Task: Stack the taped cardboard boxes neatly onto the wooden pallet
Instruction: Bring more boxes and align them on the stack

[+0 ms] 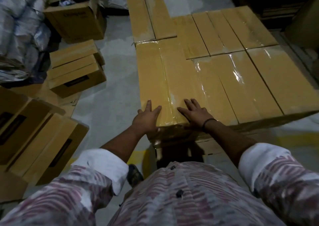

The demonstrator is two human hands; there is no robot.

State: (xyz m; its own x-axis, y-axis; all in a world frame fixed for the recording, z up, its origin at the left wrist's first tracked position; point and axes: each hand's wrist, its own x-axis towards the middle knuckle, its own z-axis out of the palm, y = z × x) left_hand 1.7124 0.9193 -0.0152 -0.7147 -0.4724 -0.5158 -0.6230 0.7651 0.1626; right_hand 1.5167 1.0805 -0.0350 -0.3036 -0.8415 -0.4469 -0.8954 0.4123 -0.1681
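A long taped cardboard box lies at the left side of a flat layer of similar taped boxes in front of me. My left hand rests flat on its near left corner, fingers spread, thumb over the near edge. My right hand lies flat on the box top beside it, fingers straight, a dark band on the wrist. Another taped box lies beyond it at the far end. The pallet beneath is hidden; only cardboard shows at the near edge.
Smaller taped boxes sit stacked on the floor to the left. An open box stands behind them. Several more boxes lie at the near left. Wrapped bundles fill the far left. Bare concrete floor lies between.
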